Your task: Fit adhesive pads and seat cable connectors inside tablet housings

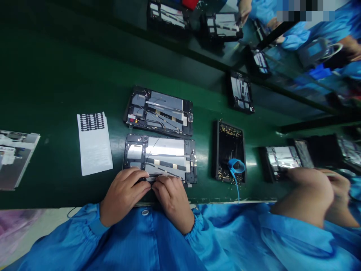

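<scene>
An opened tablet (166, 146) lies flat on the green table, its silvery battery and dark ribbon cables showing. At its near edge, my left hand (125, 194) has thumb and fingers pinched together around a small dark piece (143, 179). My right hand (173, 199) is beside it, fingers bent and closed against the same edge. What the right fingertips hold, if anything, is hidden. Just beyond lies a second opened tablet (162, 111), with thin wires across it. A white sheet (96, 152) with rows of small black stickers is to the left.
Right of the tablets sits a black tray (216, 150) with many tiny gold-coloured pieces and a blue strap (236, 165). Farther right, a co-worker's arm (304, 195) reaches over another device (282, 158). A device part (17, 162) lies far left; a raised shelf (180, 45) runs behind.
</scene>
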Available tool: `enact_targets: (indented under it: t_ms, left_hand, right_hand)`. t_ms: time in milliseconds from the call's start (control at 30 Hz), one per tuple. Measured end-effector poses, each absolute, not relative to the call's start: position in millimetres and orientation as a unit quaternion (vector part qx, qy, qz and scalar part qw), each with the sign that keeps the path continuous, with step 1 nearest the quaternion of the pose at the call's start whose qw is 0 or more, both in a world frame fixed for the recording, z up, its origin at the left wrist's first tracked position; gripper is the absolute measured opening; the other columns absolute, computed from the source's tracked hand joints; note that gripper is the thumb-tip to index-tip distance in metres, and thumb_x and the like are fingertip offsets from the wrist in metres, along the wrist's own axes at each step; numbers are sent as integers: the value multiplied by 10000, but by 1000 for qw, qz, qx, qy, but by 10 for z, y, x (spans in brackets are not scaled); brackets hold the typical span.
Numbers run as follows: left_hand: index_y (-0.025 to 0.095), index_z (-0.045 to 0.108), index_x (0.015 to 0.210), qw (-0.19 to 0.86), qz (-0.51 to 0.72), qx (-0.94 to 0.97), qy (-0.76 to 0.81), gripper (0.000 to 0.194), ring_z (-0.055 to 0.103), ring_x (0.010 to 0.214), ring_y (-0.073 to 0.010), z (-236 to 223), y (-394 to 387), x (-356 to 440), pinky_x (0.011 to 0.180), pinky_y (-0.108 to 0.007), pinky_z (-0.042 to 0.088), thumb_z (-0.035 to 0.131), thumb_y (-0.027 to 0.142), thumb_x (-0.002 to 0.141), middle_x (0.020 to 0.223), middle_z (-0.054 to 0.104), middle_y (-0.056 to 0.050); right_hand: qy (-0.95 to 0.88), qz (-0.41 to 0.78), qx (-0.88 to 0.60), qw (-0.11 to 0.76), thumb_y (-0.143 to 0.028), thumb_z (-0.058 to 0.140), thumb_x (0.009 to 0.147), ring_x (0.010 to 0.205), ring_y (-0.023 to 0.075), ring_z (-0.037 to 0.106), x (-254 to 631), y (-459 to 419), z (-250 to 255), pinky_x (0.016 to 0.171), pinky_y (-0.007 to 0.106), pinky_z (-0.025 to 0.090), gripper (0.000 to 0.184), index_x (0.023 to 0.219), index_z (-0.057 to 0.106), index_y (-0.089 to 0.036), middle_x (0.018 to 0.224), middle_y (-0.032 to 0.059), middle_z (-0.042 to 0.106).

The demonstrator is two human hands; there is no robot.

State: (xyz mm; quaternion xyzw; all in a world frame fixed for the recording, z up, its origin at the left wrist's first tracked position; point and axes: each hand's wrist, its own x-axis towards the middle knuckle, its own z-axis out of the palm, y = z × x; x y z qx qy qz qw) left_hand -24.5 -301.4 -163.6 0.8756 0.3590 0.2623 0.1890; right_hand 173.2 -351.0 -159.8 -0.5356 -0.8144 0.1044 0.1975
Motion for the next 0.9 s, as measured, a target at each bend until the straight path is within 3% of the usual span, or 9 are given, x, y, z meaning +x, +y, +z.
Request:
enact_targets:
  t_ms: [267, 900]
  left_hand:
    - [184, 682, 926, 166, 248, 884, 360, 121, 622, 1066, -238, -1642, -3029, -202, 892, -397, 490, 578, 208, 983, 1073, 702, -54]
    - [204, 654, 951, 161, 257, 874, 380, 71, 621, 1024, -231, -1688, -3055, -133, 878, -389, 469, 594, 225, 981, 1035, 701, -31]
  right_hand:
    - [-739, 197, -553, 331, -110, 584, 984, 1100, 185, 643, 1888, -3630, -1667, 937, 340, 576, 199, 1149, 629, -214, 1140, 92, 648]
    - [-751, 181, -554, 310, -111, 580, 980, 1014, 207, 636, 1820, -3583, -1687, 865, 357, 551, 163, 1108, 621, -203, 1072, 91, 659]
